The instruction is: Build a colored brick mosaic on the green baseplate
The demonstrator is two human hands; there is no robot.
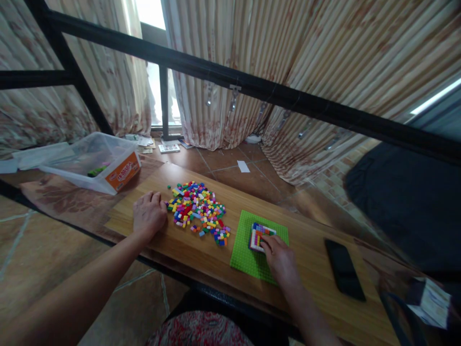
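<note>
A square build of toy building bricks [257,231], with a white border and a multicoloured top, stands on a bright green baseplate [240,259]. Over its near right side is my right hand [283,257], thumb and fingers drawn together at the top of the bricks. Whatever is between those fingertips is too small and hidden to make out. My left hand [149,214] lies on the wooden board, fingers stretched forward, holding nothing visible. Its fingertips are beside the left edge of a loose pile of small coloured bricks [196,206].
The wooden board [306,274] carries a black phone [345,269] at the right. Left of the board sits a clear plastic bin [90,182] with an orange label and a few green pieces. A black metal rail [223,77] crosses ahead, before curtains [223,115].
</note>
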